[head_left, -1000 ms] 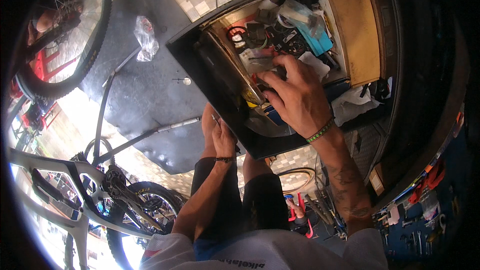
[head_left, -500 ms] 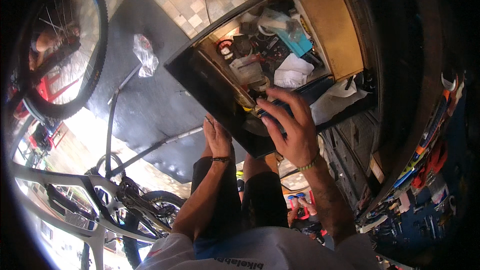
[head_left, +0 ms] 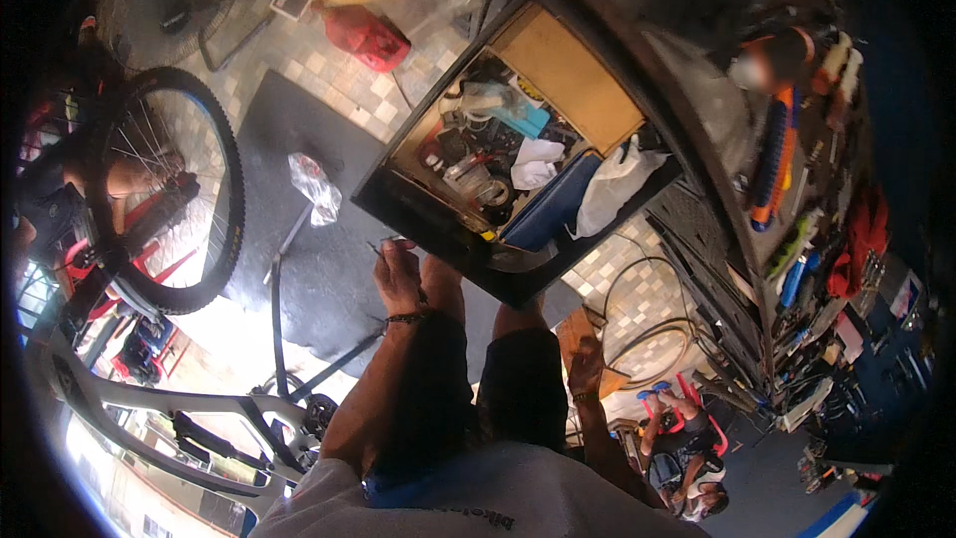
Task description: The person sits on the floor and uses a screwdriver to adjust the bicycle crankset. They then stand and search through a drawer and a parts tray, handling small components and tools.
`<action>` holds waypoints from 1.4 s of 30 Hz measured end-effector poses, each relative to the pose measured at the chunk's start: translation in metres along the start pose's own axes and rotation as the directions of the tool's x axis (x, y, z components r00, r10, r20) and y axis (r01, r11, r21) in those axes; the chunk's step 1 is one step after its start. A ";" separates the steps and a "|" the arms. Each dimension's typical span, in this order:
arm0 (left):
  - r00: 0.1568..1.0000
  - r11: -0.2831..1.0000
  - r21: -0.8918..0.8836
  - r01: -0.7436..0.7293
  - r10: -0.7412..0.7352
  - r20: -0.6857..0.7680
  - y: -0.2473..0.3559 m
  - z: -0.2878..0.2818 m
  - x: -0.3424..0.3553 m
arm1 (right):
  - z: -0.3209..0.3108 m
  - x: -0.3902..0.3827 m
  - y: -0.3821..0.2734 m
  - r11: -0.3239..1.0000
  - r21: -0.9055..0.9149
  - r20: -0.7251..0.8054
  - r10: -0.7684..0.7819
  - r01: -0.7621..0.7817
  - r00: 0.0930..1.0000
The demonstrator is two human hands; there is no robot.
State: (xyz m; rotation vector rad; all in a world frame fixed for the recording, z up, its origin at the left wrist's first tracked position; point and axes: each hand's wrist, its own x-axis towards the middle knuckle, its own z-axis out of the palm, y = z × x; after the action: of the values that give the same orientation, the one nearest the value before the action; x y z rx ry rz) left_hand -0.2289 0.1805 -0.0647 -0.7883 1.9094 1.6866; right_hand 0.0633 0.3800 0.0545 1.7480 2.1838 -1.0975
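My left hand [head_left: 399, 277] is closed on a small thin metal piece, just left of the open black drawer [head_left: 473, 261]. The drawer holds loose parts, clear bags, white paper [head_left: 535, 161], a teal packet [head_left: 523, 118], a dark blue pouch [head_left: 543, 209], a white bag [head_left: 612, 189] and a tan board [head_left: 573, 70]. My right hand [head_left: 586, 364] is lowered beside my right thigh, outside the drawer, near a brown board; its fingers are shadowed and blurred, and I cannot make out whether they hold anything.
Left: bicycle wheel [head_left: 224, 234], pale frame [head_left: 169, 394], a person [head_left: 149, 179], dark mat [head_left: 259, 139] with clear bag [head_left: 315, 189]. Above: red container [head_left: 366, 38]. Right: cluttered tool bench [head_left: 797, 239], hose coils [head_left: 652, 334], another person seated on a red chair [head_left: 702, 483].
My right hand has pulled out of the drawer and dropped down to the right. My left hand is higher in view. The view has shifted, showing more of the bench and floor.
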 end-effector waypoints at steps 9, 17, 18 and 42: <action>0.940 0.784 0.533 -0.318 0.334 0.069 0.098 -0.005 -0.053 | -0.038 -0.079 0.011 0.987 0.104 0.123 0.106 -0.119 0.987; 0.858 0.880 0.152 -0.451 0.381 0.343 0.122 0.034 -0.162 | -0.081 0.000 -0.061 0.956 0.218 0.261 -0.250 0.196 0.932; 0.780 0.828 0.065 -0.557 0.495 0.383 0.114 0.041 -0.177 | -0.085 0.007 -0.082 0.969 0.153 0.347 -0.238 0.195 0.907; 0.367 0.383 0.010 -0.923 0.876 0.312 0.143 0.087 -0.332 | -0.131 0.045 -0.166 0.130 0.532 0.052 -0.991 0.837 0.121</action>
State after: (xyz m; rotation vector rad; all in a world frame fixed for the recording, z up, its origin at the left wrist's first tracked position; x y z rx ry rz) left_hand -0.0891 0.3146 0.2531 0.7851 2.4159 1.9407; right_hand -0.0564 0.4849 0.2004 -0.3399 2.8027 -1.9517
